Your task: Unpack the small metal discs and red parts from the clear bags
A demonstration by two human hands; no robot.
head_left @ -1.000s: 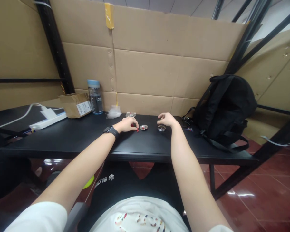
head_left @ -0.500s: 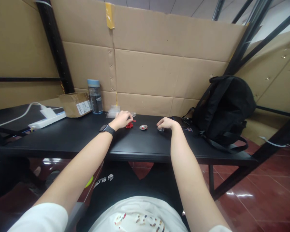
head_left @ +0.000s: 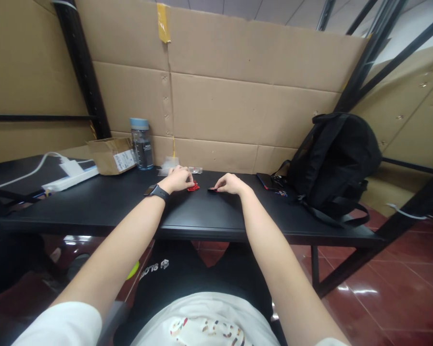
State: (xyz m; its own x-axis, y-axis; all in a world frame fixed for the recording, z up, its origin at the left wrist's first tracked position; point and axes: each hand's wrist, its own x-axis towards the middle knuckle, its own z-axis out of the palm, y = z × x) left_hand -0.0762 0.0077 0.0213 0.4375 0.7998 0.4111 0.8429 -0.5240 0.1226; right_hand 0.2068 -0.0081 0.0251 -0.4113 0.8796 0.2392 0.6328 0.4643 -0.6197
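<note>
My left hand [head_left: 180, 180] is over the left part of the black table, fingertips pinched together at a small pile of red looped pieces [head_left: 194, 186]. Whether a piece is between those fingers is too small to tell. A dark watch [head_left: 158, 191] is on the left wrist. To the right of the pile, my right hand [head_left: 230, 183] pinches the right edge of a small round dish [head_left: 211, 190], which now looks thin and dark. The fingers hide part of the dish, and its contents cannot be made out.
Clear plastic bags [head_left: 169, 166] lie behind my left hand. Farther left are a water bottle [head_left: 142, 144], a cardboard box [head_left: 112, 156] and a white power strip [head_left: 72, 179]. At the right are a phone [head_left: 264, 181], keys [head_left: 281, 193] and a black backpack [head_left: 337, 163]. Cardboard panels [head_left: 216, 110] stand behind.
My right hand has moved left, from a small shiny thing on the table to the dish. The dish has turned from pale to dark. My left hand has shifted slightly left and down.
</note>
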